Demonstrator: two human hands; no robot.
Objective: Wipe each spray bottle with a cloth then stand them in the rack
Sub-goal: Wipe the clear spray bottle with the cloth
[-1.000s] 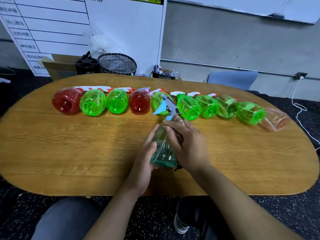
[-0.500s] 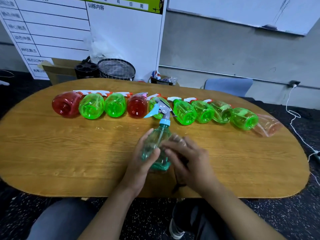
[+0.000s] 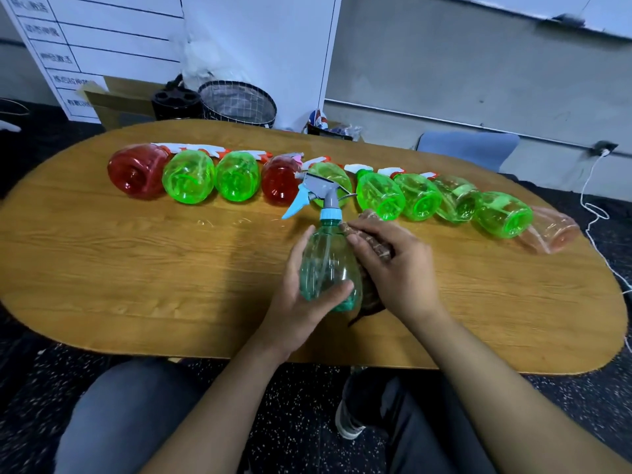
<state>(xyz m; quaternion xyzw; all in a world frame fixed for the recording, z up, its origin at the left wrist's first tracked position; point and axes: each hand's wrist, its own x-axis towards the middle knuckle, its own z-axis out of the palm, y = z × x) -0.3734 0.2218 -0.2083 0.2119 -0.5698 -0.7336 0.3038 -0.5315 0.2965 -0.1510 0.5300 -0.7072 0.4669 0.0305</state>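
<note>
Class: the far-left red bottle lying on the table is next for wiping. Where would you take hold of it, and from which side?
Grip the red bottle round its wide body, coming from above and the near side. Its base faces the person, its trigger points away, and a green bottle crowds one flank.

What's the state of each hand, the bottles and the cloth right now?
Teal spray bottle: upright, held.
Left hand: grips the teal spray bottle.
Right hand: presses brown cloth against the bottle.
Row of spray bottles: lying down on wooden table.
</note>
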